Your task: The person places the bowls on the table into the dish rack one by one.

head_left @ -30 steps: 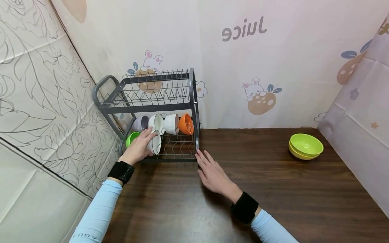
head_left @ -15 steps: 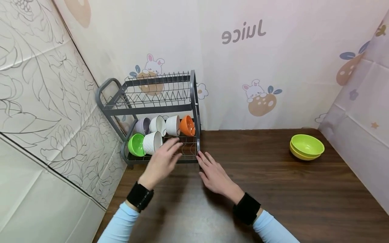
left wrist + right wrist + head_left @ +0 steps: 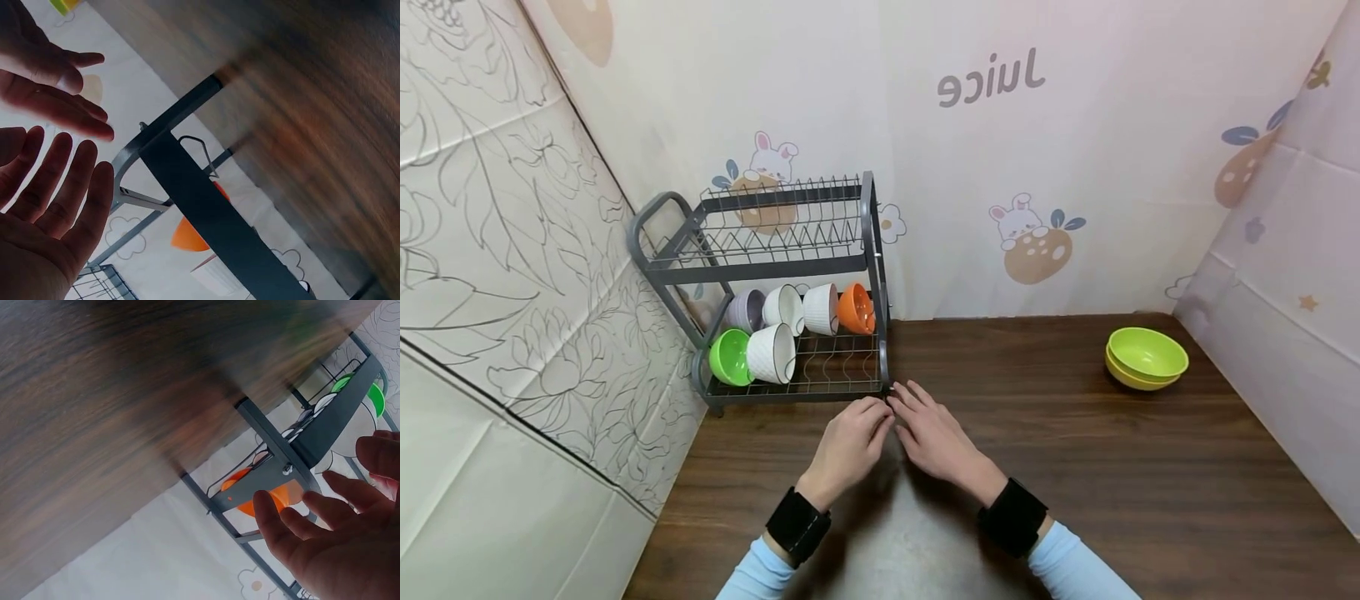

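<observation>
A two-tier grey dish rack stands against the back wall at left. On its lower tier a green bowl and a white textured bowl lie tilted in front. Behind them are purple, white, white ribbed and orange bowls. My left hand is just in front of the rack's front right corner, holding nothing, fingers loosely bent. Beside it my right hand has its fingers extended, fingertips right at that corner. In the left wrist view both hands face the rack's side frame.
Two nested bowls, a green one in a yellow one, stand on the wooden table at the far right. Patterned sheets cover the back wall and both sides. The rack's upper tier is bare wire.
My left hand has let go of the white textured bowl, leaving it beside the green one, and has moved right to the rack's front corner. The right hand has stayed near that corner.
</observation>
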The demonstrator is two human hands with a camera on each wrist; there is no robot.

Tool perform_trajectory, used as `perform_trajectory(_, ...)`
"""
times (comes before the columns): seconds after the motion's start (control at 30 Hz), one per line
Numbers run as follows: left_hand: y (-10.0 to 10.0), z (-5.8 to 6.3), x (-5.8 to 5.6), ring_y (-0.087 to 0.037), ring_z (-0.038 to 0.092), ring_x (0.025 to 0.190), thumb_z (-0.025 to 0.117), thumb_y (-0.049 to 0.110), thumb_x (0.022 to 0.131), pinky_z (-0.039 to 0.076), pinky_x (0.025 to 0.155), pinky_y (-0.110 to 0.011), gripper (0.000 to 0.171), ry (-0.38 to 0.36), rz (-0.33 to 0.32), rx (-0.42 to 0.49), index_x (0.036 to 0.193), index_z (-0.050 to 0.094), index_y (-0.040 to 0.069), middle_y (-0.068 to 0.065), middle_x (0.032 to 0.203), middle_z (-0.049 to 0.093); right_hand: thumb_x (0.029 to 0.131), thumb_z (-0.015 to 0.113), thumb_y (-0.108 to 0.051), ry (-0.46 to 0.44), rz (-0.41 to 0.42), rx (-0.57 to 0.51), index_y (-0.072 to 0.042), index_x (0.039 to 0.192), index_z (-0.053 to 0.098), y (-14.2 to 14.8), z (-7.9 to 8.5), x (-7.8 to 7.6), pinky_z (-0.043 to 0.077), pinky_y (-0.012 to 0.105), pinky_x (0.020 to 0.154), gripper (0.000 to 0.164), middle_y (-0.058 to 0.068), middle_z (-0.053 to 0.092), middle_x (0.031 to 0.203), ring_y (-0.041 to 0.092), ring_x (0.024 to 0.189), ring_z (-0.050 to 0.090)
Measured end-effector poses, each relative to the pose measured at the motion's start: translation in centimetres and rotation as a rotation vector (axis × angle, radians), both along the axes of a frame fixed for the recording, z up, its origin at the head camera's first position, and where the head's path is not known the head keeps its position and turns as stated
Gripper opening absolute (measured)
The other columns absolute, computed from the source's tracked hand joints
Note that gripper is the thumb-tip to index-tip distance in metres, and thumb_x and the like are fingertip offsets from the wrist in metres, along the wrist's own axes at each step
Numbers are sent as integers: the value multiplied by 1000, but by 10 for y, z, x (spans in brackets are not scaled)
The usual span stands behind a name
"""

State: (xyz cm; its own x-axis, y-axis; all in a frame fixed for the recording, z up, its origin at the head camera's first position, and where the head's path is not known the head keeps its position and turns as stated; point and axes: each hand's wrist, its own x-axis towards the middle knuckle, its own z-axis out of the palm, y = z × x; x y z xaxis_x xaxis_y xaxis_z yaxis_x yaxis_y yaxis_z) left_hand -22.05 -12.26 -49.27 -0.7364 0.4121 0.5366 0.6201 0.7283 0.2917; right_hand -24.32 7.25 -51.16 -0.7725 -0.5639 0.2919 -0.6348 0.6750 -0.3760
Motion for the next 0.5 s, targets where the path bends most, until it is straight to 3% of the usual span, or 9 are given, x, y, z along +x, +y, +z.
perform_trajectory(0.17,7,0,-1,-15,67,96,69,15,104,59,84,-34,7,-26,-15,5,105,76,13,2,104,69,99,71,-6,76,-34,-101,-3,120,76,9,1,4,54,53,100,22,17,68,133,36,132,57)
perform_trajectory(0.3,12,2,-2,-14,67,96,69,16,104,59,84,-34,7,-42,-10,-11,102,75,15,3,104,69,94,75,-3,145,-132,-182,-5,99,78,29,2,3,59,45,85,7,9,72,108,28,108,65)
perform_trajectory(0.5,12,4,-2,-14,66,95,69,16,104,58,83,-35,7,-63,-1,0,100,75,16,5,102,69,98,67,-3,153,-371,-227,0,107,75,108,1,-18,57,52,74,12,15,69,106,33,94,66)
